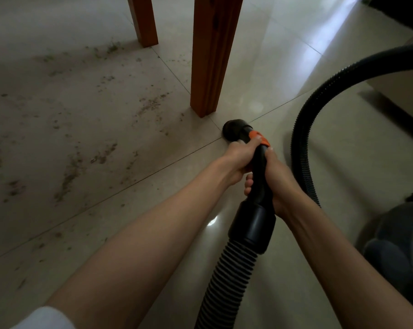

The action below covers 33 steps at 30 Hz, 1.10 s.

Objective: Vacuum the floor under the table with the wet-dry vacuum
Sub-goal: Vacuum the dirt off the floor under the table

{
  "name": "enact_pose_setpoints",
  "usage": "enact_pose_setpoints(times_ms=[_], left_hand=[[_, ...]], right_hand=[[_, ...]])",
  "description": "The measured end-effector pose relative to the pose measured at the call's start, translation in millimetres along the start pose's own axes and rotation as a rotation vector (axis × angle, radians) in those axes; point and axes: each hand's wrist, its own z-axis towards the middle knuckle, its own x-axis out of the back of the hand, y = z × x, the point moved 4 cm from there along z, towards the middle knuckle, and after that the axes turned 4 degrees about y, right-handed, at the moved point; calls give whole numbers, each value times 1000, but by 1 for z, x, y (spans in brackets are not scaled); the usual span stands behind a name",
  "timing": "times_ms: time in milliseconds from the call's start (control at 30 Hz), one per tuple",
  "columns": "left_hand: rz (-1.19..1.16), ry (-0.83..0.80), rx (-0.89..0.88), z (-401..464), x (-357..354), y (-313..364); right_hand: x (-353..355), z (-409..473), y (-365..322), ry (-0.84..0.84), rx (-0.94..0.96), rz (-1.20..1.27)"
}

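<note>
A black vacuum wand (260, 172) with an orange collar points down at the pale tiled floor (94, 233). Its round black nozzle (232, 129) sits on the tile just in front of the nearer wooden table leg (212, 55). My left hand (239, 160) grips the wand close behind the collar. My right hand (280, 181) grips it just behind, fingers wrapped round the black tube. Brownish dirt crumbs (77, 167) lie scattered over the tiles to the left, under the table.
A second table leg (143, 20) stands farther back. The ribbed black hose (302, 138) loops up on the right and runs down past my arms at the bottom. A dark rounded shape (404, 245), probably the vacuum body, sits at the right edge.
</note>
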Motion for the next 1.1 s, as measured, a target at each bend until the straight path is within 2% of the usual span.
enact_pose_setpoints(times_ms=[167,333,433,667,733,833,967,1100], left_hand=[[-58,26,3,-6,16,-11],[-13,77,39,-27,27,-19],[78,54,42,-44,21,-29],[274,-119,73,-76,-27,-40],[308,-134,77,-79,-33,-43],[286,-147,112,-82,-31,-46],[188,-166,130,-83,-19,-46],[138,-95,161,-76,-1,-43]], right_hand=[[-7,-15,8,-103,-74,23],[-15,-35,29,-77,-72,43],[-5,-44,43,-6,-45,65],[42,-47,47,281,54,62],[50,-50,48,304,52,60],[52,-54,50,255,35,73],[43,-65,48,108,5,78],[29,-73,42,-33,-28,62]])
